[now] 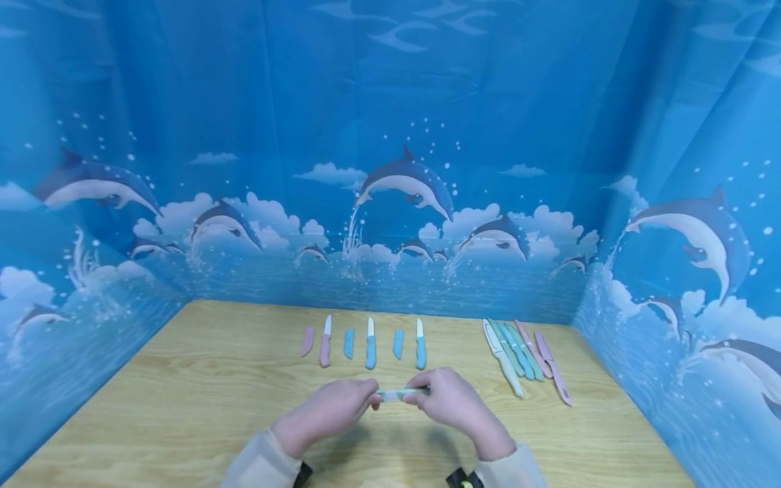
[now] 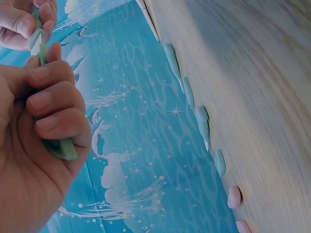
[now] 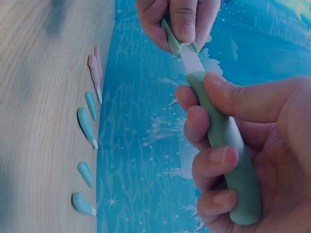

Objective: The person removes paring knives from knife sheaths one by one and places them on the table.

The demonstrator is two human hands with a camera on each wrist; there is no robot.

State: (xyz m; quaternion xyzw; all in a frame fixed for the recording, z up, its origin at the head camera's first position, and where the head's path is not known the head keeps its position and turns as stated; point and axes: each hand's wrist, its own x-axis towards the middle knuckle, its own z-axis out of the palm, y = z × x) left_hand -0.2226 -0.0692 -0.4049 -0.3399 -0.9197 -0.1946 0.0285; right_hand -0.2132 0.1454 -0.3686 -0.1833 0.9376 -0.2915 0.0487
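"Which hand is holding what over there?"

"The right hand [image 1: 448, 400] is gripping a green knife [image 3: 223, 131], its fingers curling round the handle [image 3: 245, 189]. The left hand [image 1: 342, 403] is pinching a green sheath [image 2: 62, 148], with its fingers folding over it."

"So neither one is standing wide?"

"No, both are holding narrow, each on its own piece."

"And the blade [image 3: 192, 60]?"

"It's showing as a short pale strip between the handle and the sheath's mouth. How far it's reaching inside, I can't tell."

"Where are they holding all this?"

"Above the six o'clock side of the wooden table [image 1: 183, 407]. The handle is pointing toward three o'clock and the sheath toward nine."

"What's lying beyond the hands?"

"A row is running from ten to one o'clock: a pink sheath [image 1: 308, 341], a pink-handled knife [image 1: 325, 346], a blue sheath [image 1: 348, 343], a blue-handled knife [image 1: 370, 354], then a second blue sheath [image 1: 398, 343] and a second blue-handled knife [image 1: 421, 354]. Those blades are lying bare, pointing roughly to twelve."

"And off to the right?"

"Between two and three o'clock, a cluster of knives [image 1: 517, 349] is lying close together, a lilac knife [image 1: 554, 369] at its outer edge. A dolphin-printed curtain [image 1: 366, 102] is hanging at twelve."
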